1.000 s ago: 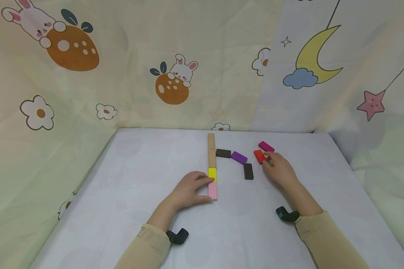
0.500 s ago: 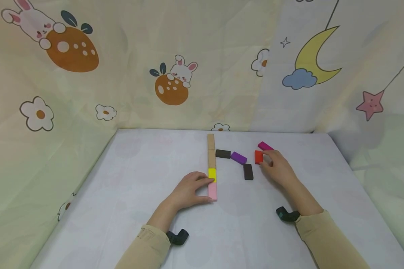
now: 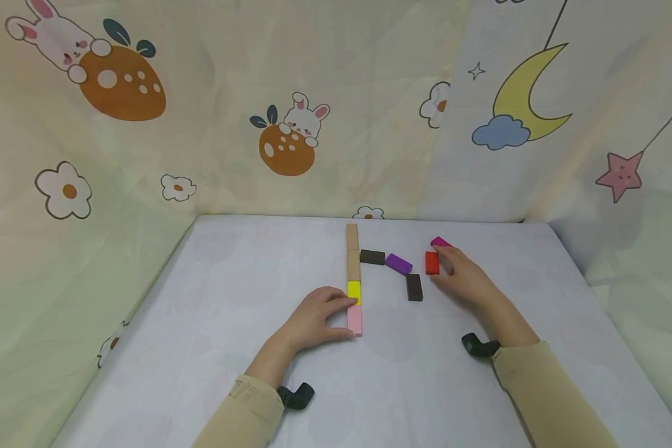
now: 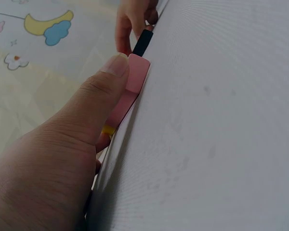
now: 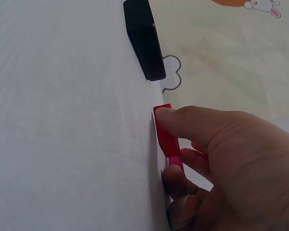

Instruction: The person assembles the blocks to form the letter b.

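Observation:
In the head view, my left hand (image 3: 319,318) spans a pink block (image 3: 354,320), thumb at its near end and index finger where it meets a yellow block (image 3: 354,291). Two wooden blocks (image 3: 353,264) carry the same straight line away from me. At the right, my right hand (image 3: 467,277) pinches a red block (image 3: 432,263) between thumb and index finger; the right wrist view shows the thumb on that red block (image 5: 166,134). A magenta block (image 3: 440,242) lies just beyond, partly hidden by the fingers.
Between the hands lie a dark block (image 3: 372,257) beside the wooden line, a purple block (image 3: 399,264) set at a slant, and a second dark block (image 3: 414,287) pointing towards me. A patterned cloth (image 3: 229,124) rises behind the white table (image 3: 229,274).
The red block has turned from a slant to straight, in line with my view. My right hand has shifted slightly left with it, covering more of the magenta block. The left hand holds still.

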### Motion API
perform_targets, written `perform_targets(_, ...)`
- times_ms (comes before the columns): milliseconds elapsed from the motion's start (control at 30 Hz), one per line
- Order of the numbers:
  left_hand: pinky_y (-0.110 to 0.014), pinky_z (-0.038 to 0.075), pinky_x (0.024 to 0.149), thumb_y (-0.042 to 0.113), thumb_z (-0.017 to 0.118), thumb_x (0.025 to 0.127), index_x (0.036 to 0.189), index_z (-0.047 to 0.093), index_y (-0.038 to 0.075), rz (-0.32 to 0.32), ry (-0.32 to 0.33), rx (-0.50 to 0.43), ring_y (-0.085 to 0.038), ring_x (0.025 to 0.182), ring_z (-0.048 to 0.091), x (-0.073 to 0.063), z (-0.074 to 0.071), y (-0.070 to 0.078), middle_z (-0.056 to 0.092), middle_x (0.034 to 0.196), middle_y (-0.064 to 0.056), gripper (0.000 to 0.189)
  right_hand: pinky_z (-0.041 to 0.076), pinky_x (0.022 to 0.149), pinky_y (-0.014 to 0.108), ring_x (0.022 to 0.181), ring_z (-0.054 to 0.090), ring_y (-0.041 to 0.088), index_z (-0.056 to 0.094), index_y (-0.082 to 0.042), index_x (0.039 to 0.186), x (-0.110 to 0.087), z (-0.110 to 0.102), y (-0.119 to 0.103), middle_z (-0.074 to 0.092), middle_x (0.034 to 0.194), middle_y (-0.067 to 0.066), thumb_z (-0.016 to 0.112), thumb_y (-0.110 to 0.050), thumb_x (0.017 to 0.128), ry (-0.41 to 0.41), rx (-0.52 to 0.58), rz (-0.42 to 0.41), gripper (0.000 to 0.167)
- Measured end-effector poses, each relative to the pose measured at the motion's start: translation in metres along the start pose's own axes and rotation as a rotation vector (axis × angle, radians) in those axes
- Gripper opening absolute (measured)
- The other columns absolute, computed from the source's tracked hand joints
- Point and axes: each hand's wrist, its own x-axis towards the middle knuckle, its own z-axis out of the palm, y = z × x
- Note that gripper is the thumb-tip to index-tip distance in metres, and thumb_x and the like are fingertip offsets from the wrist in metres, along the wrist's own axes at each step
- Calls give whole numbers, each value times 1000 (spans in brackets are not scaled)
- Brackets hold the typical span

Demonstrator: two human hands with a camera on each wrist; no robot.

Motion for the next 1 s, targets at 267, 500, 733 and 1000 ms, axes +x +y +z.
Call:
perform_targets(267, -40, 30, 121, 66, 69, 80, 142, 50, 42, -3, -4, 0, -15, 137, 40, 0, -1, 1, 50, 141, 10, 68, 33, 113, 64, 138, 38, 44, 32, -10, 154, 2, -2, 4, 36, 151, 22, 64, -28, 93, 14, 1, -46, 72)
perform_targets(500, -41, 31, 120, 65, 70, 80, 142, 51, 41, -4, -2, -2, -15, 135, 42, 0, -2, 2, 51, 140, 9, 69, 36, 111, 65, 136, 39, 45, 29, -11, 156, 2, -2, 2, 35, 151, 23, 65, -35, 91, -10, 2, 6, 77)
perform_targets(733, -41, 32, 120, 65, 70, 80, 142, 50, 42, -13, -9, -12, -15, 135, 42, 0, -2, 2, 51, 140, 10, 69, 40, 108, 64, 128, 45, 43, 34, -7, 153, 4, 0, 1, 39, 144, 24, 67, -35, 91, 7, -4, -2, 75)
perform_targets(1000, -42, 31, 121, 66, 70, 80, 142, 50, 42, -12, -14, -12, -16, 137, 40, 0, -2, 1, 50, 140, 10, 69, 50, 98, 56, 109, 52, 35, 38, -6, 151, -1, 1, 1, 40, 140, 22, 68, -33, 90, 36, 8, -6, 73)
